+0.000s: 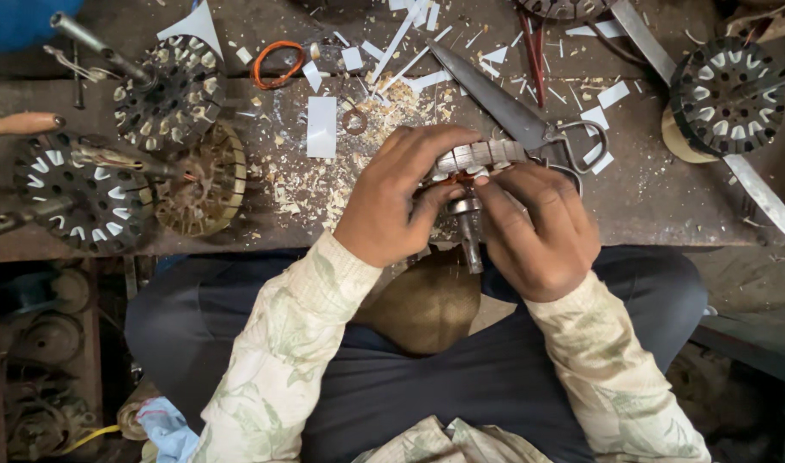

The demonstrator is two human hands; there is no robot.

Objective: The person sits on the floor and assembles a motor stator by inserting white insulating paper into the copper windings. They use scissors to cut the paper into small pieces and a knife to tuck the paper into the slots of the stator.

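The motor armature (pixel 476 171) sits between left hand (pixel 392 201) and right hand (pixel 538 227), above the lap. Behind it lie scissors (pixel 529 129) on the workbench (pixel 667 197) — slotted rotor cores (pixel 165 94) stand far left, another rotor core (pixel 727 94) far right.

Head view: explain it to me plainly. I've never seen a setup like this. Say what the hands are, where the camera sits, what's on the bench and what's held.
One camera, worn on a person's head, looks down at their lap and bench. The left hand and right hand together grip a motor rotor, its shaft pointing toward the person. On the bench lie big scissors, white paper scraps, an orange ring and more slotted rotors.
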